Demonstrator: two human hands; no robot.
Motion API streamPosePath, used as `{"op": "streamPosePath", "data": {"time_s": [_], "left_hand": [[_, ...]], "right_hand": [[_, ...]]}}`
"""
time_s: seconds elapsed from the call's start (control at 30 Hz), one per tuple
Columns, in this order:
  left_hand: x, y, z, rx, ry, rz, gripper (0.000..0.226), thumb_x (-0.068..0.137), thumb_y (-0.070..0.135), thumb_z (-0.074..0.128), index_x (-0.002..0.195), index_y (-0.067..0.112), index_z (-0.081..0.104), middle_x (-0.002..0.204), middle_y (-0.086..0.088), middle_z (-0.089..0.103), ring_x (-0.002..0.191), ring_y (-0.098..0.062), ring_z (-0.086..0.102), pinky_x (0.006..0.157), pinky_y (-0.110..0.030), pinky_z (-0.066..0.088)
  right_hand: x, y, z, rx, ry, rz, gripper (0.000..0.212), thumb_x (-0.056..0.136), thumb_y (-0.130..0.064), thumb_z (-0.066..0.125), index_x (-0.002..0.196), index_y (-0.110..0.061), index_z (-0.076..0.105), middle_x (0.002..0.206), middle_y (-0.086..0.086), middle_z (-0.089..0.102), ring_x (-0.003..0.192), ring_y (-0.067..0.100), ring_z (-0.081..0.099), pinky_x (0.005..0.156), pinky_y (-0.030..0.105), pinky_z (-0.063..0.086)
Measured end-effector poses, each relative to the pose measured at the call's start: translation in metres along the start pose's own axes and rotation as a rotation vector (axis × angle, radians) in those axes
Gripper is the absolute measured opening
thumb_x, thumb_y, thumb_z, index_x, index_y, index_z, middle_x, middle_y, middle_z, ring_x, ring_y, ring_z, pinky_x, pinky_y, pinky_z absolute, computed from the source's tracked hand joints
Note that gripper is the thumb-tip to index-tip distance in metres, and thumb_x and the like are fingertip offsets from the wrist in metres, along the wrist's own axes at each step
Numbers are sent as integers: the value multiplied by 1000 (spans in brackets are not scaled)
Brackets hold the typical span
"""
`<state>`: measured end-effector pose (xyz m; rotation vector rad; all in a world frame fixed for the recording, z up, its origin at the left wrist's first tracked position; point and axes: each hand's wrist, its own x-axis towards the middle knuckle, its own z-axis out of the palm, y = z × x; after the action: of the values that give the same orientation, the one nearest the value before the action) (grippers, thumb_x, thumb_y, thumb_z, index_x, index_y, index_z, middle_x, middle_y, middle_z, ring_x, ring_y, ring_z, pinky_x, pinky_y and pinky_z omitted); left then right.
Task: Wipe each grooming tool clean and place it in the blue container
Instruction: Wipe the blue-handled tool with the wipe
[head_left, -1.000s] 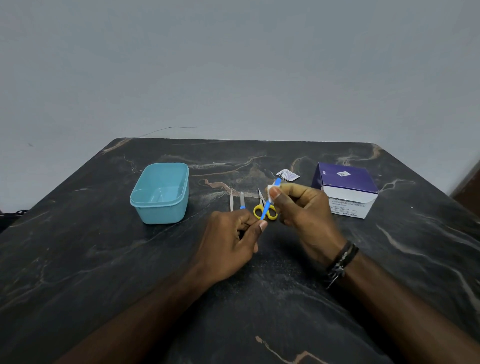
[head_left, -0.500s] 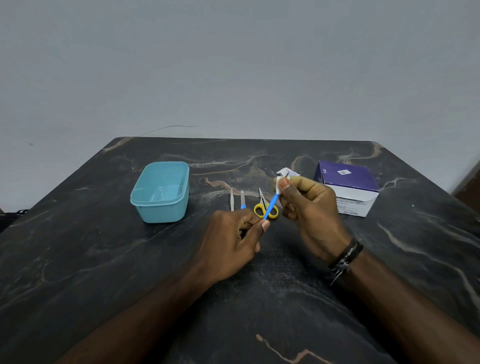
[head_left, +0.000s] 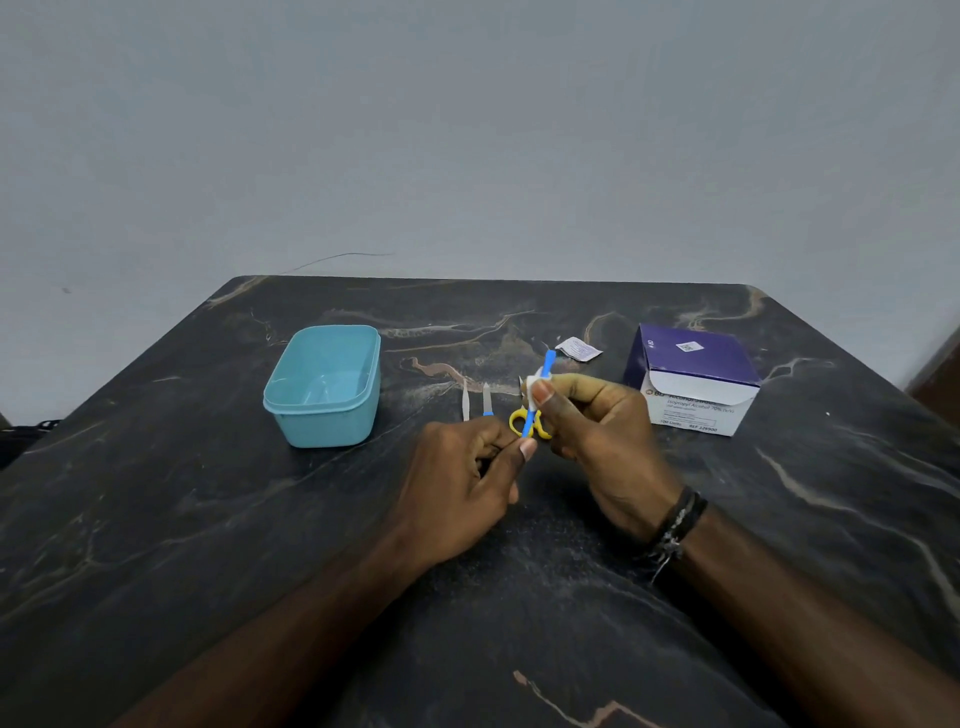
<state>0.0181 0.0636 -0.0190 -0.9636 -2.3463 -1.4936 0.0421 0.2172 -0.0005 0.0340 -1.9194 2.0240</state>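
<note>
Blue tool (head_left: 530, 420): held above the table (head_left: 208, 519), left hand (head_left: 462, 483) pinching its lower end; right hand (head_left: 597, 431) pinching a white wipe (head_left: 534, 387) around the shaft, slid back down from the tip; wiping unfinished; blue container (head_left: 324, 384) holds no tool.

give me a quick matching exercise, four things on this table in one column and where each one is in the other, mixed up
Things:
1. blue container
2. purple box
3. blue tool
4. yellow scissors

Places:
A. held between both hands
B. on the table behind the hands
C. far right of the table
D. left of the table, open, with no tool in it

Pairs: 1-D, 2-C, 3-A, 4-B
</note>
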Motion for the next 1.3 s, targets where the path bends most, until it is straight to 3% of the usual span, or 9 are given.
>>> {"op": "streamPosePath", "data": {"time_s": [0.1,0.27,0.4,0.5,0.57,0.7,0.87,1.1,1.3], "left_hand": [[0,0,0,-13,-4,1,22,93,25,63,75,14,67,54,5,66,45,-10,59,50,-21,47],[0,-1,1,-5,-24,19,22,93,26,63,76,14,68,54,5,65,46,-10,60,50,-19,46],[-1,0,0,-20,22,-5,21,93,25,64,74,15,67,54,5,66,45,-10,59,48,-21,46],[0,2,-2,-24,50,-22,17,92,24,65,77,15,69,56,5,67,46,-8,60,48,-21,48],[1,3,-3,-47,55,-35,16,90,25,67,78,15,70,57,5,68,45,-7,60,48,-23,48],[3,6,-2,-130,180,-36,16,84,40,71,83,24,73,60,2,68,49,-16,64,49,-38,53],[8,3,-8,-282,313,-36,27,82,52,64,98,31,70,85,1,74,74,-29,70,66,-55,56],[12,3,-8,-326,379,-89,7,87,18,70,83,11,73,73,-6,72,63,-27,67,61,-43,56],[18,0,-12,-437,520,-182,11,89,15,66,89,7,73,61,6,65,46,0,52,47,-12,41]], "right_hand": [[1,-3,0,10,14,-26,27,83,-29,68,87,-2,72,78,30,63,67,24,53,55,23,45],[3,-9,-3,77,68,-53,22,79,-28,67,84,-8,72,65,7,62,60,18,52,55,27,46],[-1,-2,-2,-23,-19,-59,22,86,-25,67,87,-3,72,73,27,65,63,20,53,53,21,41],[-3,2,2,-66,-104,-58,16,91,-12,64,84,1,70,55,-5,62,48,-1,49,49,10,37],[-2,2,2,-83,-123,-71,17,92,-9,62,80,2,69,54,-10,60,46,-2,49,49,8,37],[0,-3,-4,-90,-92,-125,22,92,-12,64,82,8,68,62,1,62,53,0,49,53,11,39],[-2,-2,-6,-241,-215,-116,14,88,-17,70,81,-7,75,76,15,72,68,14,59,65,25,47],[-3,5,-2,-337,-408,-69,14,86,-25,72,73,-19,73,67,5,66,62,21,53,61,40,43],[-1,5,-7,-402,-413,-32,14,85,-25,74,71,-25,74,66,-7,64,64,16,52,63,36,42]]}}
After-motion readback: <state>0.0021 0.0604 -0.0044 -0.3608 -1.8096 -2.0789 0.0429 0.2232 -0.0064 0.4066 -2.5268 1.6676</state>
